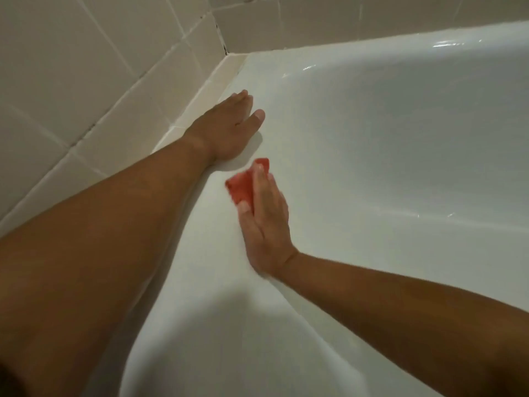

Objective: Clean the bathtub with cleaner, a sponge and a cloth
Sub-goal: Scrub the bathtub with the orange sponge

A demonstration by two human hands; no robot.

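A white bathtub (pixel 372 124) fills the right and middle of the view, glossy with wet highlights on its inner wall. My left hand (pixel 229 127) lies flat with straight fingers on the tub's broad rim next to the tiled wall. My right hand (pixel 264 222) presses a small red cloth or sponge (pixel 243 187) against the rim's inner slope, thumb and fingers lying over it. Most of the red piece shows past my fingertips. No cleaner bottle is in view.
Beige wall tiles (pixel 86 81) with dark grout run along the left and the back, meeting in a corner (pixel 226 50) above the tub. A pale tiled ledge (pixel 200 93) separates the wall from the rim.
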